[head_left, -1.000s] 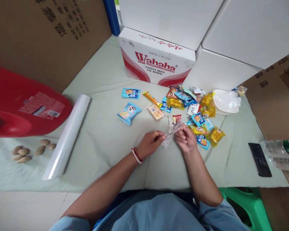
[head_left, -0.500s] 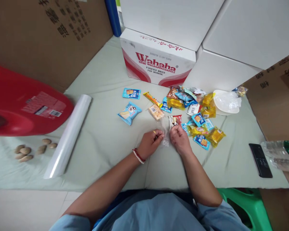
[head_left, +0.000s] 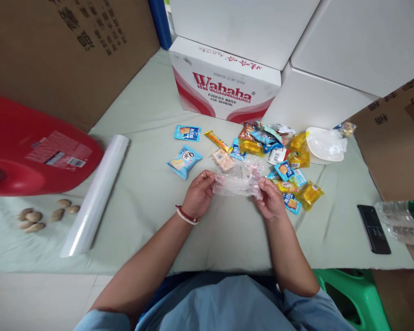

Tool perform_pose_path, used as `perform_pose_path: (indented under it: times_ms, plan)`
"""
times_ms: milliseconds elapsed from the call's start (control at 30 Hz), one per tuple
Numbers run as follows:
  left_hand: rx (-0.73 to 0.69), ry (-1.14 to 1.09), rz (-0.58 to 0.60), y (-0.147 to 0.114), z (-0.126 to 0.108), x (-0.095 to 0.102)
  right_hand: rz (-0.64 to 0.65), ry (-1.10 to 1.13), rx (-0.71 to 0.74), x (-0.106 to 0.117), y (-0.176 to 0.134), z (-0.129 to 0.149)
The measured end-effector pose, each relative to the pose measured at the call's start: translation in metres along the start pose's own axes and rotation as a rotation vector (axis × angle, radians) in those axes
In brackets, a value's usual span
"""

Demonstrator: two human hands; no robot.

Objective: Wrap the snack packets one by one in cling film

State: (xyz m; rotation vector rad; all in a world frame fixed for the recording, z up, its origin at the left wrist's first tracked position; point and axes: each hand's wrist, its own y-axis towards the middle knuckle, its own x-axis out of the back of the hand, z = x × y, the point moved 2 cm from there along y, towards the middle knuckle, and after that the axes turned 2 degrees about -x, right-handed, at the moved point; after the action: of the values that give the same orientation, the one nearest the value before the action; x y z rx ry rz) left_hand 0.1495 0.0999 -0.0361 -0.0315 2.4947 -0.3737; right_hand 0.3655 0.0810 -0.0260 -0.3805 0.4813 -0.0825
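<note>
A clear plastic bag (head_left: 235, 184) stretches between my two hands above the table. My left hand (head_left: 198, 195) pinches its left end, and my right hand (head_left: 272, 200) pinches the right end. Through the film, a red and white snack packet shows blurred. Just beyond the bag lies a wrapped pale biscuit (head_left: 222, 159), with a yellow snack bar (head_left: 218, 141) behind it. Farther left are a light blue snack packet (head_left: 185, 162) and a flat blue packet (head_left: 187, 133). Several mixed snack packets (head_left: 285, 172) are heaped beyond my right hand.
At the back stands a Wahaha carton (head_left: 224, 89). A white bowl (head_left: 326, 161) holding clear plastic sits at right, near a black phone (head_left: 373, 230) and plastic bottles (head_left: 400, 214). On the left are a film roll (head_left: 96, 197), several brown nuts (head_left: 32, 218) and a red jug (head_left: 37, 151).
My hands have moved apart, left hand to the left and right hand slightly right. The clear plastic, bunched between them before, is now spread out wide.
</note>
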Motion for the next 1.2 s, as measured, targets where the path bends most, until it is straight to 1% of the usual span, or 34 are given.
perform_pose_path:
  times_ms: [100,200,267,333,400,467,500,533,567,633,700,733,800,900,1033,1100,1200]
  plan:
    - [0.125,-0.059,0.079,-0.003,-0.005,-0.003,0.028,0.012,0.004,0.001,-0.001,-0.001]
    - [0.195,0.009,0.185,-0.007,-0.003,-0.005,0.046,-0.009,0.004,0.001,0.0,-0.005]
    - [0.216,0.069,0.198,-0.008,-0.001,-0.005,0.048,-0.035,0.018,0.0,0.002,-0.007]
    - [0.216,0.08,0.157,-0.006,0.002,-0.004,0.0,-0.123,0.076,-0.001,0.003,-0.007]
    - [0.164,0.06,0.094,-0.004,0.004,-0.003,-0.119,-0.301,0.236,-0.001,0.001,-0.005]
    - [0.081,0.063,0.045,-0.001,0.006,-0.002,-0.259,-0.529,0.483,-0.002,-0.005,-0.002]
    - [0.041,0.078,0.032,-0.001,0.008,-0.002,-0.305,-0.639,0.613,-0.004,-0.009,-0.001]
    - [0.008,0.1,0.028,0.0,0.01,-0.001,-0.315,-0.742,0.725,-0.006,-0.012,-0.002]
    - [-0.016,0.131,0.033,0.0,0.013,0.0,-0.282,-0.839,0.807,-0.009,-0.015,-0.003]
    - [-0.057,0.211,0.053,0.0,0.017,0.003,-0.138,-1.007,0.89,-0.017,-0.018,-0.008]
    - [-0.093,0.274,0.073,-0.001,0.02,0.006,0.008,-1.126,0.903,-0.024,-0.018,-0.015]
    - [-0.091,0.278,0.089,-0.001,0.02,0.006,0.056,-1.166,0.899,-0.026,-0.017,-0.018]
    - [-0.039,0.245,0.134,-0.003,0.021,0.005,0.088,-1.205,0.887,-0.028,-0.014,-0.024]
    - [0.066,0.233,0.23,-0.004,0.02,-0.001,0.057,-1.164,0.853,-0.026,-0.011,-0.026]
    - [0.144,0.263,0.352,-0.006,0.023,-0.004,0.011,-0.959,0.742,-0.02,-0.01,-0.02]
    - [0.163,0.254,0.35,-0.006,0.024,-0.003,-0.002,-0.85,0.677,-0.017,-0.008,-0.016]
    - [0.16,0.219,0.295,-0.005,0.022,-0.001,-0.04,-0.66,0.577,-0.011,-0.004,-0.012]
